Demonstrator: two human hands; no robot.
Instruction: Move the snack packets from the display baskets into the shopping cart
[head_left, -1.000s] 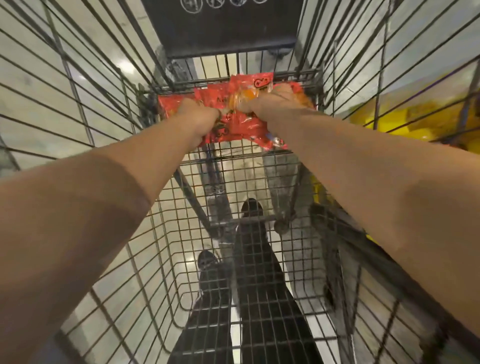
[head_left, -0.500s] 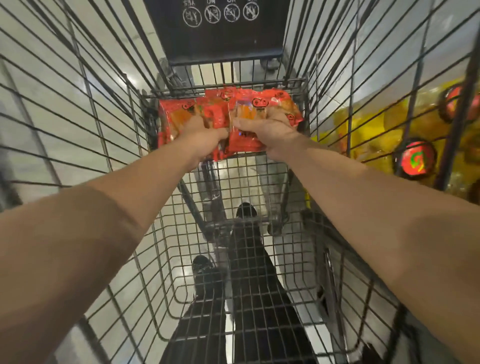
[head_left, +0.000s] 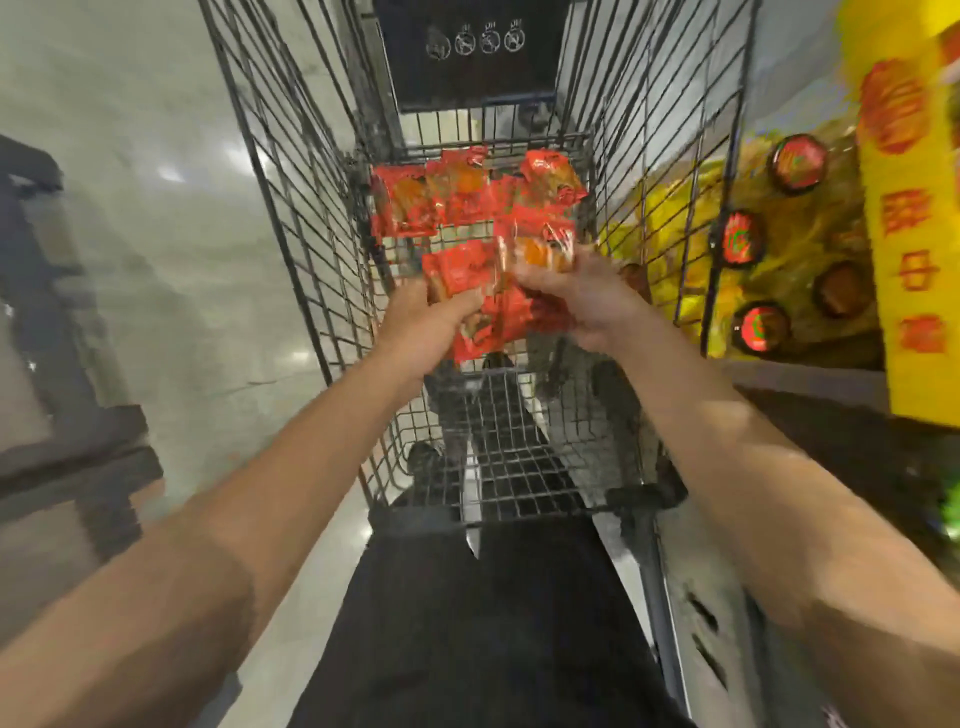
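Several red snack packets (head_left: 467, 200) lie at the far end of the wire shopping cart (head_left: 311, 218). Nearer to me, both hands hold more red packets (head_left: 467, 275) above the cart's floor. My left hand (head_left: 426, 332) grips the left side of this bunch, its fingers curled around it. At the right side, my right hand (head_left: 587, 301) pinches it. The held packets are blurred by motion.
A display of yellow snack packets (head_left: 769, 234) with round red labels stands right of the cart. A yellow sign (head_left: 909, 234) with red characters hangs beside it. The cart's black child-seat flap (head_left: 467, 52) stands at the far end. Grey tiled floor (head_left: 130, 208) lies left.
Both hands have drawn back toward me from the cart's far end, holding a bunch of red packets. Several packets now lie at the far end, let go. The camera has tilted and pulled back.
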